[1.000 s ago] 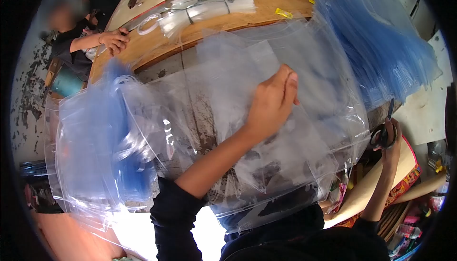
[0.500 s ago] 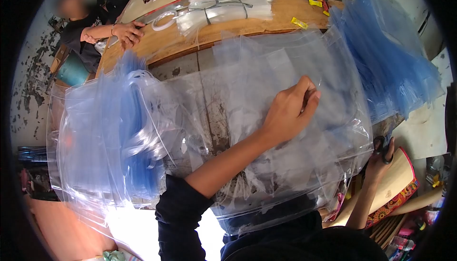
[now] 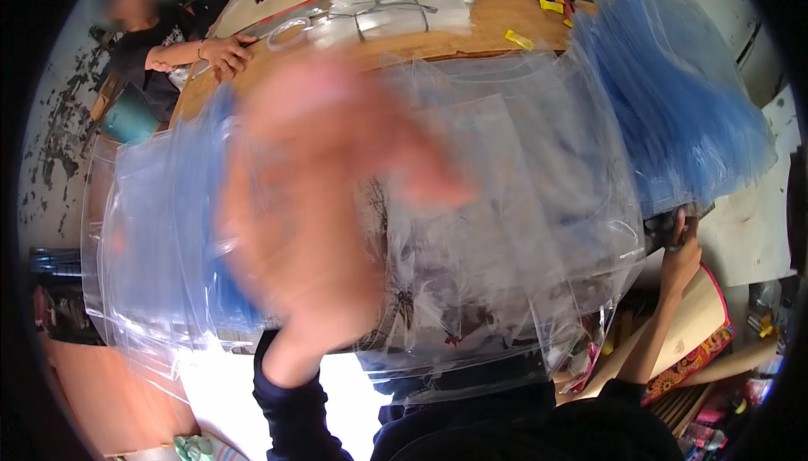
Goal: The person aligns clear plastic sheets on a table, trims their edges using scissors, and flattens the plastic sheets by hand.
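Note:
My left hand is raised close to the camera, heavily blurred, in front of the clear plastic sheets; whether it holds anything is smeared out. Below it, transparent sheets lie across the work surface. On the left a bluish stack of plastic lies partly behind my left hand. At the right edge of the sheets, my right hand is closed on black-handled scissors, just under the large blue plastic stack.
Tied bundles of clear strips, a roll of tape and a yellow packet lie on the wooden table. At the upper left, another person's hand rests on the table. Rolled material is at the lower right.
My left hand has moved from over the middle sheets leftward and up close to the camera. My right hand, with the scissors, has shifted slightly up beside the blue stack.

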`<act>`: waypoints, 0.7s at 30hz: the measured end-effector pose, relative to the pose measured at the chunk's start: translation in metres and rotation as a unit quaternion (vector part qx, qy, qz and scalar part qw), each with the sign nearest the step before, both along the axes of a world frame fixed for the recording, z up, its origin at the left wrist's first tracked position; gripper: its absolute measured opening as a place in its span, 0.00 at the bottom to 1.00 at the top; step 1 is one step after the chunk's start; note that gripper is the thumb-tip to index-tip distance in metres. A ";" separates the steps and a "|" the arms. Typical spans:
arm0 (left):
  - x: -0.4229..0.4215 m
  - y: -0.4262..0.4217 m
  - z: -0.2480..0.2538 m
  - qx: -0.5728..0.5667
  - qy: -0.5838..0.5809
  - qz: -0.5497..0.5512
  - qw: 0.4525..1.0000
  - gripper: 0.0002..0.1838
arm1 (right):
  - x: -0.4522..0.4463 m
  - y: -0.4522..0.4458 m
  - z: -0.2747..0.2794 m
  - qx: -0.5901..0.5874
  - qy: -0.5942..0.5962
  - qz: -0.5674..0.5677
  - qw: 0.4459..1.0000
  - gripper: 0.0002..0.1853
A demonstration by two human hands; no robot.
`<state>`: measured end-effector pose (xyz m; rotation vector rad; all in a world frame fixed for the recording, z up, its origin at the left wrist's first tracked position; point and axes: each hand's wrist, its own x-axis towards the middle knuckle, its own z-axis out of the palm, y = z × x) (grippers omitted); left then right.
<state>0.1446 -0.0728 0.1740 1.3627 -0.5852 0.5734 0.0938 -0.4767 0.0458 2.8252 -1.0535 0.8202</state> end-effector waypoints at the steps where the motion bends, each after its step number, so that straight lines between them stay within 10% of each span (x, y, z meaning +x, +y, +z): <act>1: -0.017 0.016 -0.002 -0.069 0.019 -0.017 0.997 0.11 | -0.005 -0.013 -0.009 -0.001 0.028 0.032 0.999 0.21; 3: -0.049 0.043 -0.013 -0.174 0.030 -0.023 0.984 0.16 | -0.017 -0.033 -0.027 -0.039 -0.005 0.157 0.987 0.19; 7: -0.115 0.064 -0.088 0.046 0.063 0.509 0.857 0.15 | -0.017 -0.018 -0.019 -0.002 -0.129 0.182 0.975 0.11; 17: -0.193 0.076 -0.149 0.218 0.329 0.526 0.754 0.14 | -0.008 -0.014 -0.047 -0.054 -0.205 0.194 0.958 0.08; 21: -0.197 0.091 -0.141 0.375 0.497 0.333 0.708 0.06 | -0.020 -0.017 -0.043 -0.019 -0.186 0.291 0.938 0.14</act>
